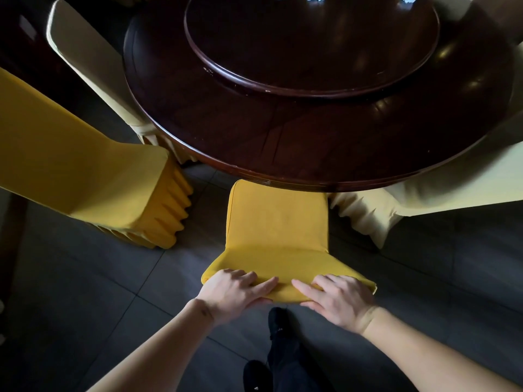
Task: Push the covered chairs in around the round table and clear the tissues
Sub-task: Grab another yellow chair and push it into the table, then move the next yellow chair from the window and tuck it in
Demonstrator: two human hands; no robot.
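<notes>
A yellow-covered chair [278, 224] stands right in front of me, its seat tucked under the near rim of the dark round wooden table [283, 154]. My left hand [236, 292] and my right hand [338, 299] both grip the top edge of its backrest, side by side, fingers over the cloth. A raised round turntable [311, 43] sits on the middle of the table. No tissues show clearly; small pale shapes at the far top edge are too dim to tell.
A second yellow-covered chair [93, 188] stands to the left, away from the table. A cream-covered chair [85, 63] is at the far left rim and another cream one [410, 205] at the right. Dark tiled floor [85, 306] and my black shoes [278, 323] lie below.
</notes>
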